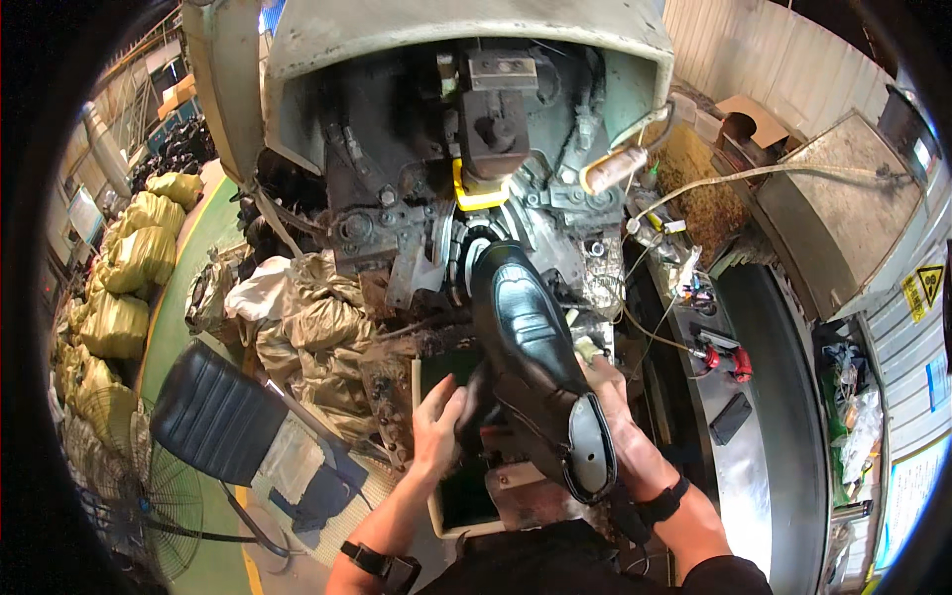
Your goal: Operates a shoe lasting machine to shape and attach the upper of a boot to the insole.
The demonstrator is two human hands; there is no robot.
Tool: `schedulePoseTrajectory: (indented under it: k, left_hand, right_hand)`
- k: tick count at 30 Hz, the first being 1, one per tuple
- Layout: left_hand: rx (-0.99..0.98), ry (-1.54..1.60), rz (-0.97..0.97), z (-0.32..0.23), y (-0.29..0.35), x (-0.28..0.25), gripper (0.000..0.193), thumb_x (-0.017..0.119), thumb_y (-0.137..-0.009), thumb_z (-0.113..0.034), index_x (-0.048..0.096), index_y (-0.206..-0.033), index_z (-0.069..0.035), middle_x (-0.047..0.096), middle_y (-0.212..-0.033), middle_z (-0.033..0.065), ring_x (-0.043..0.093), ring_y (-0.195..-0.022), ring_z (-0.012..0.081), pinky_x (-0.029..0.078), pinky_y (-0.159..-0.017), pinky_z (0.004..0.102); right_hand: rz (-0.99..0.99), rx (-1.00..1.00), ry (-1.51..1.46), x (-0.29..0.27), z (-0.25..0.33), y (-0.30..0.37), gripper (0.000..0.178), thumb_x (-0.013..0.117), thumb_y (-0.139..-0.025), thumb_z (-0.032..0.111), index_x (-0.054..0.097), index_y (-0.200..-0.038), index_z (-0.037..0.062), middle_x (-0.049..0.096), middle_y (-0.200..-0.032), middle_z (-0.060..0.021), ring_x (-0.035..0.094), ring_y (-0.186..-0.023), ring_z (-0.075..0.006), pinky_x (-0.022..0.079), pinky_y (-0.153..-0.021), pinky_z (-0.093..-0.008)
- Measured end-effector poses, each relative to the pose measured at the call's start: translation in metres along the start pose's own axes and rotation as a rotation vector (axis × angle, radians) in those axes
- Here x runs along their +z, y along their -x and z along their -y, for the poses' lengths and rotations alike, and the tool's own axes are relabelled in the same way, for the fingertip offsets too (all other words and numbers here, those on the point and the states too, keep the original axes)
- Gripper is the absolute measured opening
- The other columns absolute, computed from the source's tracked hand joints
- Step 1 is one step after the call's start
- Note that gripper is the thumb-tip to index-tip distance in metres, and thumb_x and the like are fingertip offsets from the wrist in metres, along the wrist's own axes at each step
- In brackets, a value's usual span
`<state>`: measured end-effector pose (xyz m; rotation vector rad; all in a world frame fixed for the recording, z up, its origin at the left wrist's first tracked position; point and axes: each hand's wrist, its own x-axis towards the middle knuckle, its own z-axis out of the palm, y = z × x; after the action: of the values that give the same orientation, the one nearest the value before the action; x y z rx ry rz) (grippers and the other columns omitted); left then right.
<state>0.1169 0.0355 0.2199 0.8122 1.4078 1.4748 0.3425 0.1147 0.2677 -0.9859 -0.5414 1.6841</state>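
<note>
A black leather shoe (528, 322) sits tilted in front of the machine, its toe reaching up to the metal clamp parts and its heel end toward me. In its opening shows the grey top of a shoe last (588, 444) with a small hole. My right hand (615, 407) is closed along the right side of this shoe, fingers partly hidden behind it. To the left, my left hand (436, 421) has thumb and fingers apart beside a dark, blurred piece (478, 399) under the shoe; whether it touches that piece I cannot make out.
The machine's hood (466, 25) and a yellow bracket (480, 188) stand ahead. A conveyor belt (783, 397) runs along the right, with a phone-like black slab (731, 418) on its metal ledge. At left are a black chair (213, 412), a fan (129, 486) and yellow sacks (124, 327).
</note>
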Motion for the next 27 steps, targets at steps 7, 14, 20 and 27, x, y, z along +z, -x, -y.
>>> schedulePoseTrajectory:
  k: [7,14,20,27]
  left_hand:
    - [-0.424,0.669,0.003,-0.021,-0.074,0.043,0.037,0.059,-0.097,-0.039,0.068,-0.108,-0.004,0.07,-0.108,0.0107,0.066,-0.094,0.0226,0.051,-0.086,0.0343]
    - [-0.417,0.725,-0.033,-0.033,-0.089,0.049,0.034,0.057,-0.098,-0.033,0.068,-0.113,-0.004,0.07,-0.111,0.01,0.066,-0.097,0.0237,0.051,-0.089,0.0372]
    - [-0.424,0.664,-0.12,-0.016,-0.097,0.046,0.035,0.055,-0.098,-0.032,0.068,-0.111,-0.002,0.071,-0.107,0.0102,0.065,-0.095,0.0239,0.052,-0.086,0.0359]
    - [-0.234,0.443,-0.357,0.005,-0.109,0.051,0.02,0.062,-0.096,-0.02,0.067,-0.094,-0.001,0.067,-0.09,0.0046,0.059,-0.08,0.0137,0.048,-0.074,0.0286]
  right_hand:
    - [0.027,0.119,-0.112,0.025,-0.033,-0.066,0.019,0.069,-0.092,0.011,0.063,-0.109,0.0064,0.066,-0.09,-0.0022,0.062,-0.076,-0.0124,0.053,-0.067,-0.0285]
    - [-0.01,0.114,-0.056,0.042,-0.036,-0.081,0.022,0.065,-0.095,0.01,0.055,-0.115,0.008,0.066,-0.095,-0.0044,0.063,-0.077,-0.014,0.056,-0.067,-0.03]
    - [-0.03,0.155,-0.108,0.047,-0.04,-0.082,0.025,0.064,-0.095,0.01,0.056,-0.118,0.0081,0.067,-0.1,-0.0057,0.064,-0.084,-0.0163,0.056,-0.071,-0.0321]
    - [-0.026,0.167,-0.139,0.03,-0.068,-0.107,0.024,0.059,-0.097,0.008,0.057,-0.12,0.0042,0.066,-0.103,-0.0064,0.065,-0.088,-0.0169,0.056,-0.076,-0.0314]
